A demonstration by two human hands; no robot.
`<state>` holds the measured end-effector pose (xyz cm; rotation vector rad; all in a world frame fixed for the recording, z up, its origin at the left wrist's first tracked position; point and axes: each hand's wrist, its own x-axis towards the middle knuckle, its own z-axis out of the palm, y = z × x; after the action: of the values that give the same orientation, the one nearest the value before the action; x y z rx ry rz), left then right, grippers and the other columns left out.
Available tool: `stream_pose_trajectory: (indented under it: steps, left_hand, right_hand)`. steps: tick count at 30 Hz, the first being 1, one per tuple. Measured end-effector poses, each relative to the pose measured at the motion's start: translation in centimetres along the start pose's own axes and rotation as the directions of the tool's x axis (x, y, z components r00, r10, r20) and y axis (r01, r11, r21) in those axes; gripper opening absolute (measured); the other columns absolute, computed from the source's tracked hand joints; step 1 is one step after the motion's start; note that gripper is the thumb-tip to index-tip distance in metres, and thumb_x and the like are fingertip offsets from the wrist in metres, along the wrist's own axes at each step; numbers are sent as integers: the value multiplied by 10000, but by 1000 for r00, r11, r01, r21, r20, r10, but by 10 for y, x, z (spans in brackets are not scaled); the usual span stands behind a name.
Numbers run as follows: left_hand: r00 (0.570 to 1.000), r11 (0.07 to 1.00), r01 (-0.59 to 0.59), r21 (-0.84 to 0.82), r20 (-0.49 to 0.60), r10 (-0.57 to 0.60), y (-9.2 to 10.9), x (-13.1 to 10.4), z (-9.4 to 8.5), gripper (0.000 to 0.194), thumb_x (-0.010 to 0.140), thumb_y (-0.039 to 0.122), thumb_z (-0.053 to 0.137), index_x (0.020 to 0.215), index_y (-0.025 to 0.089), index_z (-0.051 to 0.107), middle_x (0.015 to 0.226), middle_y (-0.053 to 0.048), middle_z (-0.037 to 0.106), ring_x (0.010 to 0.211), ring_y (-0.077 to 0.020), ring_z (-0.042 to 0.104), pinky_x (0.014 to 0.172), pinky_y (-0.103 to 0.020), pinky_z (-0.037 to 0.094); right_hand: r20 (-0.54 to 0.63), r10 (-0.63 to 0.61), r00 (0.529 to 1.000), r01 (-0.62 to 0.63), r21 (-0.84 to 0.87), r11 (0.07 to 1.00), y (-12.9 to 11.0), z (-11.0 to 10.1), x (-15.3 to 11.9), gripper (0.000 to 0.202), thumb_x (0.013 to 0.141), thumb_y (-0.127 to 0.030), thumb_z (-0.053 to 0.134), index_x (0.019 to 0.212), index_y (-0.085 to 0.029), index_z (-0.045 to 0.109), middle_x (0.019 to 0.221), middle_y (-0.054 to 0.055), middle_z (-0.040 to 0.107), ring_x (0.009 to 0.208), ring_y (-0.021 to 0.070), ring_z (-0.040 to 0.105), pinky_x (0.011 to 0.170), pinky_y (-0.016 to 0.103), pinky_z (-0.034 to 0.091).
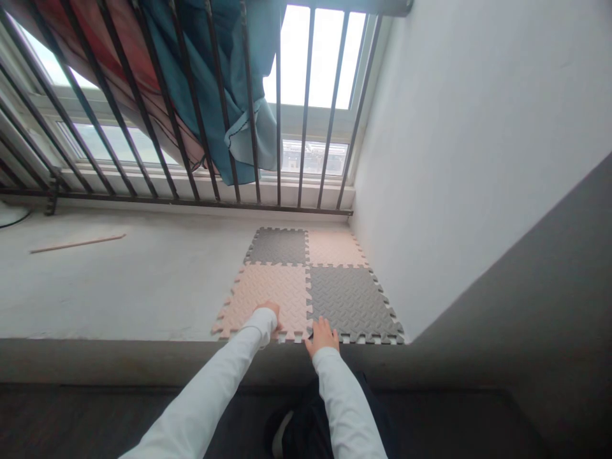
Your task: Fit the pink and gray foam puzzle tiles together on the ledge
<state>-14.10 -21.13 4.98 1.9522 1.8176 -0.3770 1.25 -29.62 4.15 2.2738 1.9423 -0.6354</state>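
Observation:
Four foam tiles with toothed edges lie joined on the white ledge. A pink tile (268,287) is at the front left and a grey tile (354,299) at the front right. Behind them are a grey tile (280,246) on the left and a pink tile (337,247) on the right. My left hand (273,312) rests on the front pink tile, its fingers mostly hidden by the hand and cuff. Over the front seam, at the near left corner of the front grey tile, my right hand (323,334) lies with fingers apart, holding nothing.
The ledge (167,287) ends in a front edge above a dark floor (119,421). A thin strip (76,244) lies at the left. Metal bars (196,201) and hanging cloth stand behind, before the window. A white wall (454,127) borders the tiles' right side.

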Motion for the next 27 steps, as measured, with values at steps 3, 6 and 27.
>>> stream_pose_trajectory:
  steps: [3, 6, 27]
  left_hand:
    - [1000, 996, -11, 89, 17, 9, 2, -4, -5, 418, 514, 237, 703, 911, 114, 653, 1047, -171, 628, 920, -275, 597, 731, -311, 484]
    - [999, 990, -20, 139, 31, 16, 3, -7, -8, 449, 546, 250, 688, 974, 127, 631, 1101, -162, 603, 943, -265, 590, 751, -304, 482]
    - [998, 978, -51, 203, 49, 42, 5, -9, -9, 382, 552, 281, 676, 907, 143, 650, 1010, -144, 647, 911, -253, 605, 730, -308, 492]
  right_hand:
    - [-7, 7, 1000, -7, 9, 1000, 0, 0, 0, 530, 745, -312, 507, 1257, -238, 395, 1419, 35, 222, 1297, 175, 168, 1036, 388, 158]
    - [-2, -4, 1000, 4, 28, 1000, 0, -1, 0, 512, 741, -312, 510, 1238, -227, 418, 1417, 36, 227, 1296, 182, 172, 1038, 395, 159]
    - [42, -13, 999, 10, 78, 997, 4, -3, 3, 515, 703, -307, 532, 1206, -238, 449, 1424, 33, 200, 1305, 175, 139, 1044, 411, 129]
